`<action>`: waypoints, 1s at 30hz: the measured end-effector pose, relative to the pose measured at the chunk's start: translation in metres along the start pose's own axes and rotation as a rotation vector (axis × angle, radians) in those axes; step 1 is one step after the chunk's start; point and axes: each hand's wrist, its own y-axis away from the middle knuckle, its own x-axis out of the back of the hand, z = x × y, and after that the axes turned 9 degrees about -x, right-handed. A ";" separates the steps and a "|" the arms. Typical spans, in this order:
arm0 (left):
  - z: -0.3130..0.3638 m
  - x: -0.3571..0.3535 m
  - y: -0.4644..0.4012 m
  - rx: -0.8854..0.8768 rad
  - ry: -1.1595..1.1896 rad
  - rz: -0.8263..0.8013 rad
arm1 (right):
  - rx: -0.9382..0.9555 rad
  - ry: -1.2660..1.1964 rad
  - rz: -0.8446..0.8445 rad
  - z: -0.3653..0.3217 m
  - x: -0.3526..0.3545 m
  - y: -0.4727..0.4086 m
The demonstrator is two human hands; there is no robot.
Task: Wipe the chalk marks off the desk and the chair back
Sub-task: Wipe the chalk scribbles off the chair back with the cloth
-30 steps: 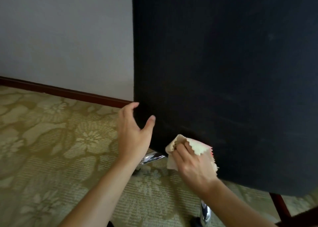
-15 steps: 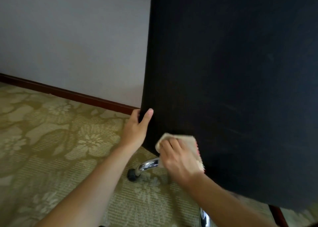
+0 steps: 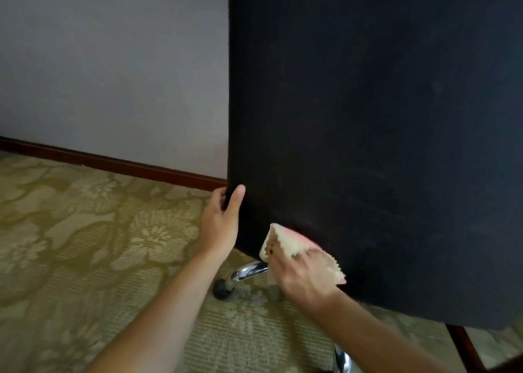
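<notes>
- Down low at the chair back [image 3: 368, 146], both hands work at its bottom left corner
- Left hand [image 3: 220, 225] grips the left edge of the chair back just above that corner; the thumb lies across the dark fabric, and the fingers [image 3: 219, 195] curl round the edge to the far side
- Right hand [image 3: 302, 279] holds a cloth [image 3: 285, 242] against the lower edge of the chair back, just right of the left hand; its fingers are clenched on the bunched cloth
- Cloth is cream with a pink patch near the top and a zigzag-cut edge showing at the lower right; it touches the fabric and partly hangs below the bottom edge
- Chair back is black, fills most of the right side of the view, and stands nearly upright; faint pale smears show on its lower part, too dim to say if they are chalk
- Under the corner a chrome leg [image 3: 249, 270] runs down to a black castor [image 3: 222, 289] resting on the carpet [image 3: 85, 245]; a second chrome part [image 3: 342, 358] shows near the bottom of the view, beside the right forearm
- Carpet is olive and beige with a flower pattern
- Behind, a pale wall [image 3: 113, 61] meets the carpet at a dark red-brown skirting board [image 3: 113, 163]
- At the bottom right, a dark wooden leg [image 3: 464, 347] shows below the chair back; what it belongs to cannot be told
</notes>
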 end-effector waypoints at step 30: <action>-0.004 -0.006 0.021 -0.069 -0.004 0.052 | 0.161 0.043 0.512 0.020 0.021 -0.040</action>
